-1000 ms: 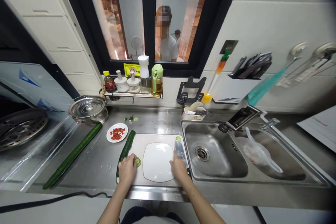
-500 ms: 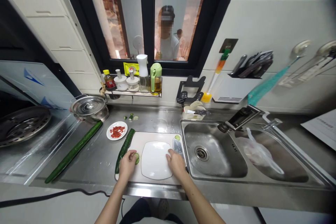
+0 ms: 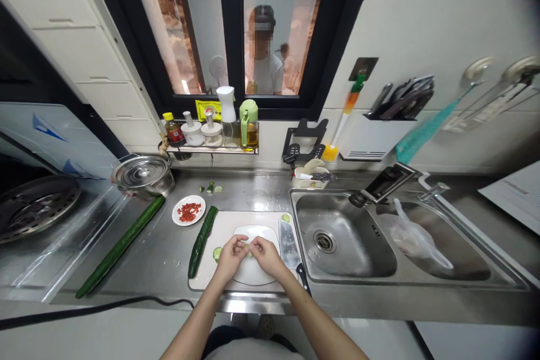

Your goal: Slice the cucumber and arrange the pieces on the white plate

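Note:
Over the white square plate [image 3: 257, 277], my left hand [image 3: 233, 257] and my right hand [image 3: 265, 257] meet, fingertips pinched together. Between them shows a small pale-green cucumber slice [image 3: 249, 251], mostly covered by the fingers. The plate rests on a pale cutting board [image 3: 244, 217]. Beside my left wrist lie more cucumber slices [image 3: 217, 253], and a whole cucumber [image 3: 202, 243] lies along the board's left edge. To the right of the plate is a cleaver-like knife [image 3: 288, 241] with a black handle, a cucumber end piece [image 3: 286, 217] just above its blade.
A small plate of chopped red pepper [image 3: 189, 212], a long cucumber [image 3: 120, 247] and a lidded steel pot [image 3: 143, 175] stand left. Cucumber scraps [image 3: 210, 187] lie behind the board. On the right is a double sink [image 3: 346, 278] with a plastic bag [image 3: 417, 239] in it.
My left hand has moved right from the cucumber slices, and my right hand has left the plate's right edge. Both now meet above the plate with a slice between them.

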`<state>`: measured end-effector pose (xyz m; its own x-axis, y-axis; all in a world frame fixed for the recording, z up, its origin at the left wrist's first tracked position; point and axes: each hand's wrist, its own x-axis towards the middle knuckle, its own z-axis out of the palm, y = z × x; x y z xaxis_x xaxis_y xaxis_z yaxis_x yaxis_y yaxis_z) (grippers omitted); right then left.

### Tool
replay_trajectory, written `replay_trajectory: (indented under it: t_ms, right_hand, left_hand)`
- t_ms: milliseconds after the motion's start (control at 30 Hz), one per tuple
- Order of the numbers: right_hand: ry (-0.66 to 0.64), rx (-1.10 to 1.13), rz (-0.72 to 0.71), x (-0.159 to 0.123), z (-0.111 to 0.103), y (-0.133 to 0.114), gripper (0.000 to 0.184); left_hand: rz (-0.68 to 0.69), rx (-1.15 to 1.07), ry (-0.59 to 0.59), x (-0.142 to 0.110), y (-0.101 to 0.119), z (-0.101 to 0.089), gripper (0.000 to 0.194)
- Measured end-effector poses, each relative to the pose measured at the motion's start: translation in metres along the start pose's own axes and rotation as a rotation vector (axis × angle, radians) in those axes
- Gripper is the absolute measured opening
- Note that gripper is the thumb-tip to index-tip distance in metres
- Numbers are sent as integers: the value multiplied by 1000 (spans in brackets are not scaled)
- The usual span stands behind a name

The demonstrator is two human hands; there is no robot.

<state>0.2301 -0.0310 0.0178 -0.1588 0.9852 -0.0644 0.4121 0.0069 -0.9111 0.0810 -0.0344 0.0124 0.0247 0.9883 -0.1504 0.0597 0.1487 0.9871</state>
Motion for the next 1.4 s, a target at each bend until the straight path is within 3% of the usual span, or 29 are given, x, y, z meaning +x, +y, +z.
replay_trajectory:
  t_ms: [133,267,400,700,967,1400]
  right_hand:
    - [69,33,-18,6,-9,-4,17]
    - [77,40,-108,8,-16,-13,20]
    - [52,-10,-181,5,-18,-16,18]
    - [5,-86,-222,1,-20,-12,16]
    - [25,-61,-109,5,-13,-4,13]
    - [8,229,132,13,-5,-2,11]
  left_hand:
    - [-127,30,94,0,4,-2,46]
    - [-371,-243,7,-2,13,-1,50]
    - [-476,-453,-33,-1,22,-2,42]
    - [-516,-430,-39,5,19,-3,42]
    - [-402,-448,-4,8,12,0,53]
    - [-245,-380,41,17,13,5,63]
